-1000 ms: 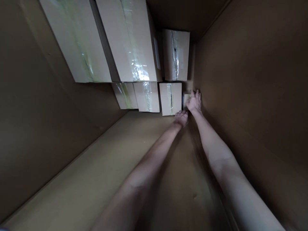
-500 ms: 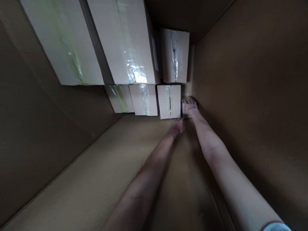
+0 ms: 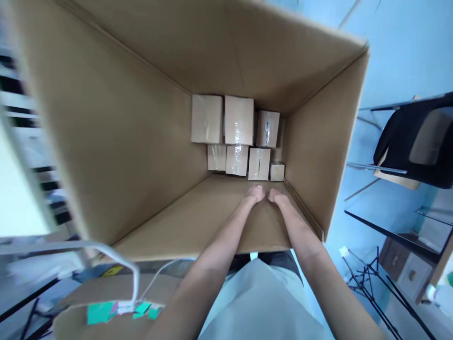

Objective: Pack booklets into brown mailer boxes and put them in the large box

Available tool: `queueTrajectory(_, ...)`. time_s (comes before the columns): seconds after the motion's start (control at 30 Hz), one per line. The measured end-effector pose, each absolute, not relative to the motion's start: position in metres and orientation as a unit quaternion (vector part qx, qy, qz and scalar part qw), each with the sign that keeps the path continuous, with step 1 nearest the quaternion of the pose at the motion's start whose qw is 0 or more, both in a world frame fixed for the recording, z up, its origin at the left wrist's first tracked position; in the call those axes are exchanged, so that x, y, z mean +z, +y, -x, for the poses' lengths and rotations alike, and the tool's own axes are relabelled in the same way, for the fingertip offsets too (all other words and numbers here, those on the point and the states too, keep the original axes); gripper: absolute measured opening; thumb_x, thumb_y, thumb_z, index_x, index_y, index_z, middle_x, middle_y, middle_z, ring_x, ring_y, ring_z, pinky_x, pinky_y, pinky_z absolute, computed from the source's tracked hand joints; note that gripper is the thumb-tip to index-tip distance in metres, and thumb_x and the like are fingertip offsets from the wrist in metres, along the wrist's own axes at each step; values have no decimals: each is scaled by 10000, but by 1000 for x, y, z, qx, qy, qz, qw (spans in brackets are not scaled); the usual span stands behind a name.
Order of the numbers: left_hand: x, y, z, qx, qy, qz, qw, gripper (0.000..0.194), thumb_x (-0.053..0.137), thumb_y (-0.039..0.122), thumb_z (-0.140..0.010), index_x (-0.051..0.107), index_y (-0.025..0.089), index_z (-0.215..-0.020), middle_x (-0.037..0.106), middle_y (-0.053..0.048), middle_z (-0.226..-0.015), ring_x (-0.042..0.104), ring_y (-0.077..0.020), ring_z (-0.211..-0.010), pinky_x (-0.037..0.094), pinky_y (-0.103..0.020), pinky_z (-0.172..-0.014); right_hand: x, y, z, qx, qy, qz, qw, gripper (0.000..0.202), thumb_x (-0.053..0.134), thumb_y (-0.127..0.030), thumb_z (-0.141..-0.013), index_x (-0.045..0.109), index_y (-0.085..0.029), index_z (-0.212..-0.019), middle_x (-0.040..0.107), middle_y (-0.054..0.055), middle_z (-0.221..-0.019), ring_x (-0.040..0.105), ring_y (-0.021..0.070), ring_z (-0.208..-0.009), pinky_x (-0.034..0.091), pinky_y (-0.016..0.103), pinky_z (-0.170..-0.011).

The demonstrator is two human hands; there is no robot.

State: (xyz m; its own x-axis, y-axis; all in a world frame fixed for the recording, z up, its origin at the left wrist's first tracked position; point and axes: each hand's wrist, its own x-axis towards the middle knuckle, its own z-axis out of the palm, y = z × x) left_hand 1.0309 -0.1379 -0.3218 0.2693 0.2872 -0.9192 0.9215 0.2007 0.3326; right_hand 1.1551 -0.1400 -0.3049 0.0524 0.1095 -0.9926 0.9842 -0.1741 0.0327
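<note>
Small box (image 3: 277,171) of plain brown cardboard sat at the right end of the lower row, deep inside a large open carton (image 3: 318,156) and close to its right wall. Its modest size seemed to suit the narrow corner slot left beside the taped box (image 3: 259,164), whose face carried a dark seam down its middle.

Just short of this pair were the person's hands, side by side. The left hand (image 3: 256,192) was nearest the taped box and the right hand (image 3: 276,194) nearest the small one. The fingers of both looked folded inward into loose fists, with nothing visible in them; whether the knuckles touched the carton's near panel, I could not tell. Both arms reached over the carton's near edge, probably because the boxes lay so far in.

Further left, the lower row continued with a glossy-taped box (image 3: 237,160) and a paler box (image 3: 216,158). Above them stood two larger boxes, the left one (image 3: 207,119) and the middle one (image 3: 239,120), with a narrower box (image 3: 268,129) to their right, its clear tape catching the light. Flat faces pointing outward and neighbouring edges nearly aligned suggested a close, space-saving arrangement.

Smooth panels and straight creases shaped the carton. Outside it were the person's pale shirt (image 3: 265,302), a black chair (image 3: 417,141) and a bluish floor (image 3: 399,52).
</note>
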Motion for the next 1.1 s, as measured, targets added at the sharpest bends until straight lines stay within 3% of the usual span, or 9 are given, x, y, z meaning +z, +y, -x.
queueTrajectory(0.07, -277, -134, -1020, -239, 559, -566, 556, 354, 565, 251, -1032, 772, 163, -1304, 794, -193, -1330, 745, -295, -1298, 553, -359, -1115, -258, -130, -1156, -483, 509, -580, 413, 325, 615, -304, -1096, 778, -113, -1303, 745, 238, -1407, 710, 334, -1350, 550, 392, -1113)
queueTrajectory(0.17, -206, -132, -993, -143, 593, -571, 549, 345, 549, 248, -1049, 792, 188, -1286, 806, -154, -1321, 741, -281, -1300, 544, -368, -1134, -181, -122, -1160, -450, 579, -576, 360, 421, 529, -328, -1131, 678, -129, -1471, 692, 222, -1509, 671, 325, -1416, 518, 404, -1150)
queueTrajectory(0.33, -92, -154, -927, 90, 661, -542, 511, 357, 527, 251, -1057, 796, 195, -1286, 802, -108, -1349, 748, -224, -1277, 549, -338, -1147, -56, -137, -1160, -383, 678, -572, 257, 451, 430, -311, -1159, 600, -128, -1534, 716, 205, -1478, 698, 282, -1377, 517, 363, -1147)
queueTrajectory(0.47, -21, -199, -871, 293, 687, -447, 493, 241, 641, 243, -965, 837, 182, -1091, 850, -97, -1174, 805, -228, -1116, 619, -360, -1057, 5, -173, -1135, -370, 719, -589, 21, 458, 478, -335, -1102, 678, -140, -1464, 728, 186, -1471, 704, 289, -1375, 524, 394, -1186)
queueTrajectory(0.53, 5, -228, -839, 360, 682, -420, 479, 191, 682, 250, -936, 845, 192, -1018, 858, -90, -1118, 816, -238, -1077, 636, -375, -1028, 21, -195, -1110, -358, 720, -586, -100, 513, 452, -459, -1090, 725, -158, -1403, 761, 182, -1415, 731, 309, -1331, 558, 452, -1166)
queueTrajectory(0.63, 31, -276, -786, 458, 668, -382, 445, 185, 715, 319, -931, 853, 217, -1002, 860, -78, -1092, 822, -244, -1047, 649, -381, -996, 35, -226, -1053, -357, 707, -573, -208, 611, 485, -644, -1031, 789, -177, -1281, 813, 187, -1289, 796, 346, -1196, 631, 498, -1057)
queueTrajectory(0.77, 57, -343, -704, 562, 662, -331, 369, 222, 722, 383, -921, 857, 220, -990, 854, -79, -1048, 816, -236, -995, 651, -381, -970, 57, -259, -944, -374, 742, -503, -237, 575, 531, -673, -1014, 823, -209, -1185, 839, 173, -1199, 827, 343, -1100, 663, 486, -982)
queueTrajectory(1.1, 129, -490, -514, 677, 685, -197, 180, 192, 702, 352, -942, 849, 231, -960, 813, -71, -997, 774, -210, -951, 624, -358, -938, 132, -314, -670, -362, 859, -296, -209, 559, 526, -662, -1044, 786, -216, -1258, 800, 188, -1293, 774, 363, -1204, 619, 552, -1050)
